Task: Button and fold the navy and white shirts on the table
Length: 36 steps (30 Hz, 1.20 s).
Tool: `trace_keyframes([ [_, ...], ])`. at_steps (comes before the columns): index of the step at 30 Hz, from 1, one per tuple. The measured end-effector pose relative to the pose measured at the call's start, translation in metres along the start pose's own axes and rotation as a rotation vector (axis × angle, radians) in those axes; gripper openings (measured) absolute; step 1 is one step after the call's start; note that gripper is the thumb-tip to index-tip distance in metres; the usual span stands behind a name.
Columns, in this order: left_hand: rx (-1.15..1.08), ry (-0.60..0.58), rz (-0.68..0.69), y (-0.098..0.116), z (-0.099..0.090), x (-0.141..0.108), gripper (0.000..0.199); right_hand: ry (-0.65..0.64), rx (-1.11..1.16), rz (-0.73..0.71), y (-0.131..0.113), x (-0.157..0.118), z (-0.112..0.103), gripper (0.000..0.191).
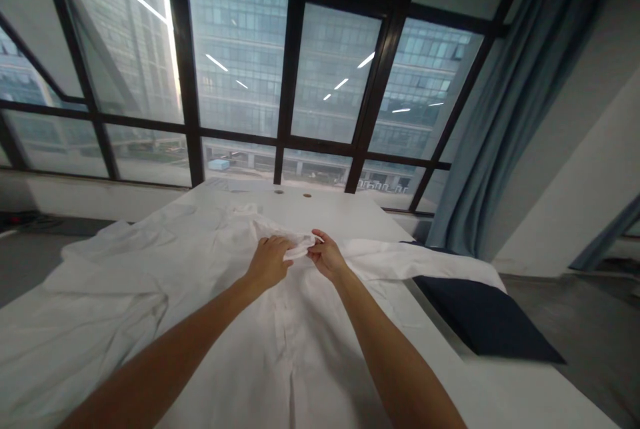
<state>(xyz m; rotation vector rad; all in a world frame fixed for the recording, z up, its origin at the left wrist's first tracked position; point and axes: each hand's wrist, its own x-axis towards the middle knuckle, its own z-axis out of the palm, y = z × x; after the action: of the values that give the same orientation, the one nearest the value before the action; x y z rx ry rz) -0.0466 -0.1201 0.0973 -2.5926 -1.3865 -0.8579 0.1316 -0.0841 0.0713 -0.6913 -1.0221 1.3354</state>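
Observation:
A white garment (300, 329) with a long sleeve lies spread over a white table (345, 211), its sleeve reaching to the right. Near the garment's top edge, my left hand (271, 261) has its fingers closed on the white fabric. Just to the right, my right hand (326, 254) pinches the same raised strip of cloth, which looks like the collar. A short stretch of the strip shows between the two hands. The fingertips of my left hand are partly hidden by the hand itself.
More white cloth (95, 309) lies rumpled at the left. A dark blue item (487, 316) sits at the table's right edge, partly under the sleeve. Behind the table are windows (240, 56) and a blue curtain (515, 102).

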Motion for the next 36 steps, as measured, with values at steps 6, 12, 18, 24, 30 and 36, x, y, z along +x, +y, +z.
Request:
trace_keyframes([
  [6,0.006,0.017,0.015,-0.001,0.004,-0.003,0.027,-0.21,-0.801,-0.365,-0.031,-0.009,0.003,0.052],
  [12,0.054,-0.049,0.055,0.002,-0.002,0.001,0.024,-0.654,-1.185,-0.454,-0.081,-0.005,0.014,0.055],
  [18,0.077,-0.044,0.141,-0.003,0.004,0.0,0.02,-0.806,-1.705,-0.357,-0.098,0.001,0.026,0.037],
  [24,0.246,-0.049,0.099,-0.011,0.008,-0.006,0.02,-0.639,-2.175,-0.498,-0.105,0.01,0.03,0.027],
  [30,0.269,-0.027,0.121,-0.012,-0.004,0.006,0.021,-0.486,-2.132,-0.6,-0.091,0.003,0.038,0.032],
  [36,0.086,-0.104,0.212,-0.037,-0.014,0.023,0.024,-0.536,-1.85,-0.586,-0.072,-0.004,0.049,0.022],
])
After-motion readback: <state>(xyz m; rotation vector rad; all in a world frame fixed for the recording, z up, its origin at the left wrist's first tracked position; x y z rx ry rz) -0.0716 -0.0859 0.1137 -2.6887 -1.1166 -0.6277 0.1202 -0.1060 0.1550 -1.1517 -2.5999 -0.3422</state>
